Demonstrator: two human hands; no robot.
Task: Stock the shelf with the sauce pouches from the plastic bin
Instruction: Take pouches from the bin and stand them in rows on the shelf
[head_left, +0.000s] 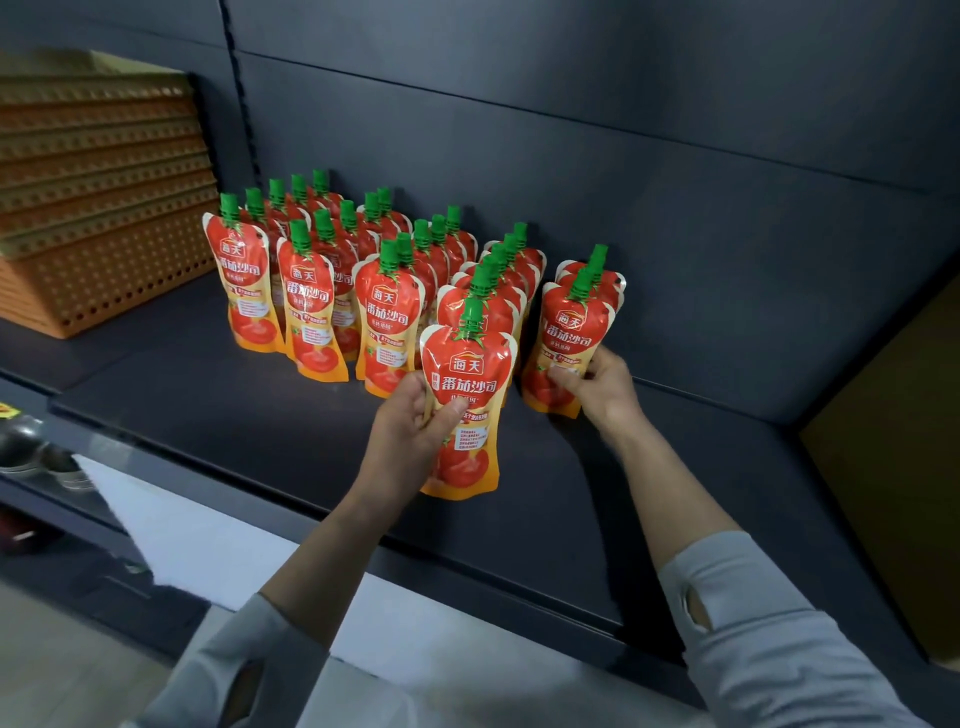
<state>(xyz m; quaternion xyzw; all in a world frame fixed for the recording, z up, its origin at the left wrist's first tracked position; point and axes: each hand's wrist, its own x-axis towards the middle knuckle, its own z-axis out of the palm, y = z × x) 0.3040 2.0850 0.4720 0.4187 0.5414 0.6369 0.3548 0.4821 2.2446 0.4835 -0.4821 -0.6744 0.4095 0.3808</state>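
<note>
**Stocking the Shelf, One Pouch From a Domino Fall**

Holding a red sauce pouch (464, 410) upright in the left hand (413, 423), fingers closed round its waist, its base just above or barely on the dark shelf (249, 410); steadying the front pouch of the short right-hand row (563, 348) with the right hand (597, 387), fingertips pinched on its lower edge; standing rows of green-capped pouches (322, 291) ranged beyond and to the left of the left hand, packed close, each leaning on the one behind.

Likely risks, judged from this alone: nudging the row directly behind the held pouch while setting it down, tipping soft, top-heavy packs one into the next; releasing the right-hand pouch before its base sits flat, letting it flop forward off the shelf edge nearest the wrists; slipping on glossy film if the grip loosens. Stacked orange baskets (98, 208) far left of both hands; whether these are the plastic bin, impossible to tell.
</note>
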